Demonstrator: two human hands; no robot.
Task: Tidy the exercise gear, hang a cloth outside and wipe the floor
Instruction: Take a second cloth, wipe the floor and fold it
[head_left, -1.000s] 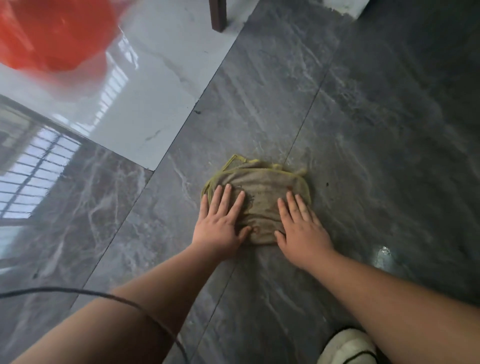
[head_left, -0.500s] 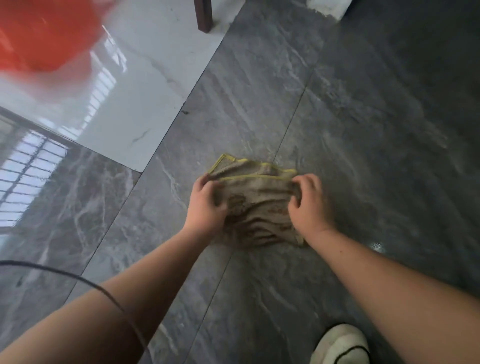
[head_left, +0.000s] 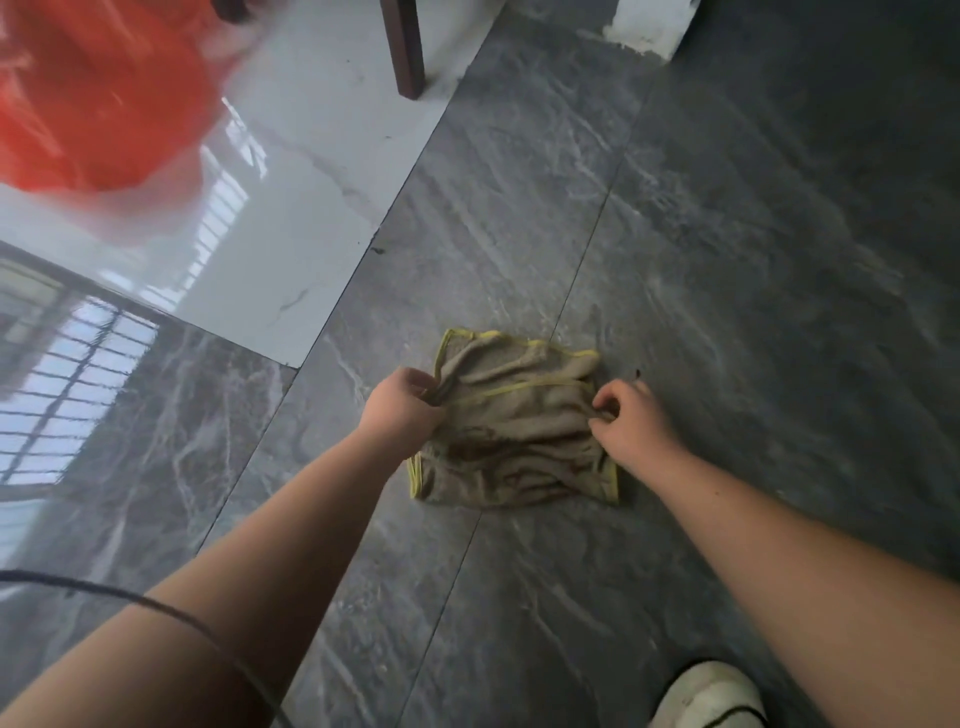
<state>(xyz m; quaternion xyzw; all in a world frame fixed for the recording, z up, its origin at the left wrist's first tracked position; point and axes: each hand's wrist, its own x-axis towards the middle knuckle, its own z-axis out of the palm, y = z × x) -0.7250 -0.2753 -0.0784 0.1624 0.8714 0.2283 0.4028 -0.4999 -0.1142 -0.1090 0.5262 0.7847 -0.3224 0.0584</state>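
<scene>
A beige cloth (head_left: 514, 421) with a yellow hem lies on the dark grey marble floor (head_left: 727, 260), folded and rumpled, with brown dirt marks on its near half. My left hand (head_left: 402, 408) grips the cloth's left edge with curled fingers. At the right edge, my right hand (head_left: 626, 415) pinches the fabric between thumb and fingers. Both forearms reach in from the bottom of the head view.
A blurred orange plastic object (head_left: 98, 88) fills the top left above a glossy white tile (head_left: 291, 171). A dark wooden furniture leg (head_left: 405, 47) stands at the top. My white shoe (head_left: 711, 696) is at the bottom right. A thin black cord (head_left: 156, 605) crosses my left arm.
A second ago both hands pressed flat on the bunched cloth. They have since curled, taken hold of its side edges and spread it wider on the floor.
</scene>
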